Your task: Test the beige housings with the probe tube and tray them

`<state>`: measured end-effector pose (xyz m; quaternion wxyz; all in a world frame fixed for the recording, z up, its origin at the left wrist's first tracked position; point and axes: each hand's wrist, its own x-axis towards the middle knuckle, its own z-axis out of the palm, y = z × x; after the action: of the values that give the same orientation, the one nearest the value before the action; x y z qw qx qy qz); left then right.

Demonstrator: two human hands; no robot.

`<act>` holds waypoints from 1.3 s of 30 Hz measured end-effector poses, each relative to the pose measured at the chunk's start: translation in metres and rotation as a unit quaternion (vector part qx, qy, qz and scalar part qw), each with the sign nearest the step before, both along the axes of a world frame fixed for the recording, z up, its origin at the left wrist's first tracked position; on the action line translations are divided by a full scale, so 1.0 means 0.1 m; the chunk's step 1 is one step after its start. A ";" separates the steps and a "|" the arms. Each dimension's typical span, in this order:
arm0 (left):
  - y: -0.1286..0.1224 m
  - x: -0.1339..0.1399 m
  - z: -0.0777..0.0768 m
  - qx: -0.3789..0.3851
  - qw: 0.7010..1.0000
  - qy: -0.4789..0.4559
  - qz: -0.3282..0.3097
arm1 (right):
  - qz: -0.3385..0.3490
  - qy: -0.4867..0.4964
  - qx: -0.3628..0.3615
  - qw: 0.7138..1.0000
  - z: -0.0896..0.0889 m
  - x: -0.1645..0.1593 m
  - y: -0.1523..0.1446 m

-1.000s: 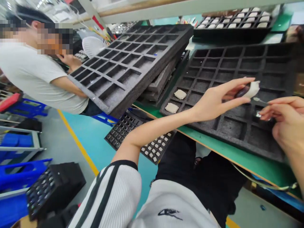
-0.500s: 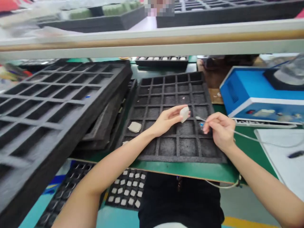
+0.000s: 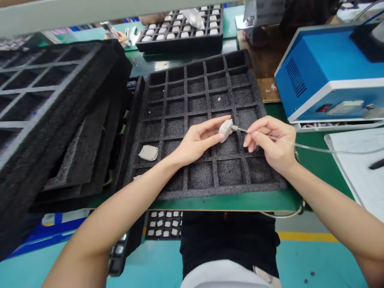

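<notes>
My left hand (image 3: 195, 142) pinches a small light-grey plastic casing (image 3: 225, 130) between thumb and fingers, above a black foam tray (image 3: 201, 176) with square compartments. In my right hand (image 3: 271, 140) is a thin clear tube (image 3: 318, 149), gripped close to its pale tip. That tip meets the casing's right side; whether it sits inside an opening is too small to tell. A similar casing (image 3: 148, 153) lies in a left compartment of the tray, and another is partly hidden behind my left forearm.
Stacked black foam trays (image 3: 99, 80) rise at the left. A blue machine (image 3: 330, 76) stands at the right, beside white paper (image 3: 357, 160) with a black pen (image 3: 377, 164). Another tray (image 3: 177, 45) holding several casings is at the back. A shelf edge (image 3: 75, 18) crosses the top.
My right hand has brought the tube's tip leftward against the casing, where a gap was before. The casing has turned in my left hand. My view has tilted downward.
</notes>
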<state>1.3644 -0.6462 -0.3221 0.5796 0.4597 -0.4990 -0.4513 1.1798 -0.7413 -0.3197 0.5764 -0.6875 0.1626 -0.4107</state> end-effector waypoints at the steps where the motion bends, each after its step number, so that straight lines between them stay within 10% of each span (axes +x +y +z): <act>1: 0.00 0.00 0.00 0.001 1.000 -0.003 0.001 | 0.000 0.001 0.000 1.000 0.00 0.00 0.00; 39: 0.01 -0.01 0.04 0.017 1.000 -0.023 0.000 | -0.007 0.020 0.010 1.000 0.00 -0.01 -0.01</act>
<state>1.3632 -0.6450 -0.3179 0.5601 0.4798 -0.5042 -0.4492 1.1786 -0.7419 -0.3198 0.5769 -0.6883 0.1832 -0.3997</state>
